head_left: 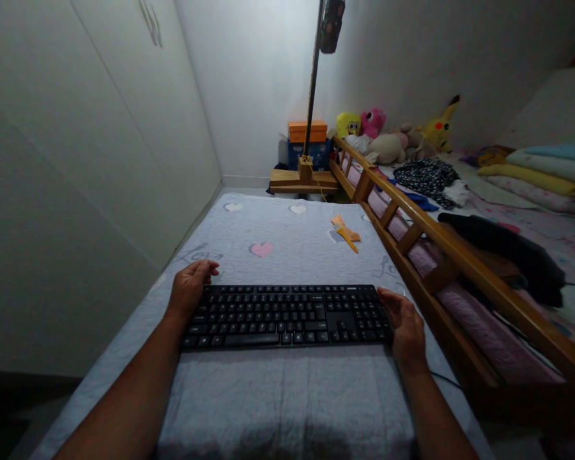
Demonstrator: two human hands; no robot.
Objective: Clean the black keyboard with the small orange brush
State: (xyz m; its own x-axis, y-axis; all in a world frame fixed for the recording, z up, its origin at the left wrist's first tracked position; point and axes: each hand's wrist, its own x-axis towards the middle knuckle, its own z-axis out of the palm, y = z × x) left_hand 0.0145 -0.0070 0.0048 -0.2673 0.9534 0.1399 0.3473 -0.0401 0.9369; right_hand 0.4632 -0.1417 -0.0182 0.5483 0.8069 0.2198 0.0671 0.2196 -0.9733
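A black computer keyboard (287,316) lies flat on the pale cloth, its keys facing up. Beside its upper left corner is my left hand (191,284), fingers loosely bent and pointing right past the back edge, with nothing visible in them. My right hand (407,326) rests against the right end, thumb and fingers slightly apart at the keyboard's edge. Farther back on the cloth lies a brush with a yellow handle (349,239), next to a crumpled orange cloth (347,226).
The grey cloth (278,396) with heart prints covers the table. A wooden bed rail (426,223) runs along the right, with clothes and stuffed toys beyond it. White cabinet doors (100,160) stand left. At the back are a wooden stand (304,176) and an orange box (307,131).
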